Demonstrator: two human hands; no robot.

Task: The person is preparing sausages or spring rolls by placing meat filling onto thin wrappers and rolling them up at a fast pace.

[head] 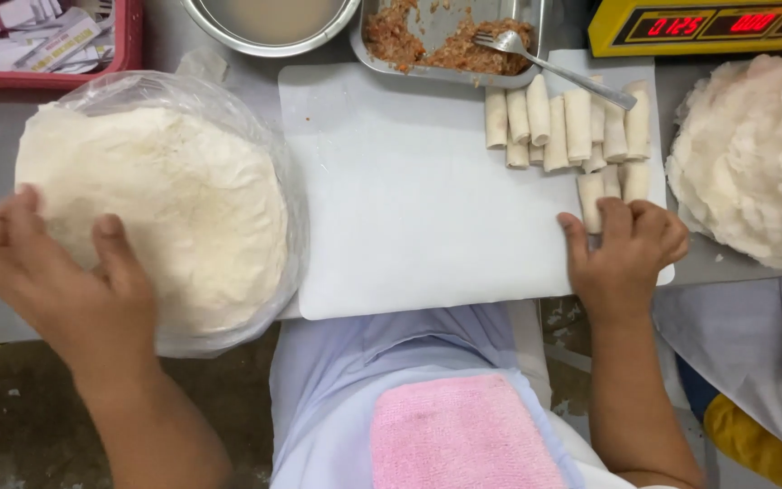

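My left hand point(56, 281) rests on the near left edge of a round stack of thin white wrappers point(174, 208) lying in a clear plastic bag, fingers spread on the top sheet. My right hand point(626, 249) is curled over the near end of a rolled spring roll point(590, 197) at the right side of the white cutting board point(409, 199). Several finished rolls point(572, 127) lie in rows just beyond it. A metal tray of reddish minced filling point(445, 41) with a fork point(554, 65) sits at the board's far edge.
A second pile of white wrappers point(758, 158) lies at the right. A steel bowl point(269, 23) and a red basket of papers point(38, 41) stand at the back, a yellow digital scale point(708, 23) at the back right. A pink towel point(463, 435) covers my lap.
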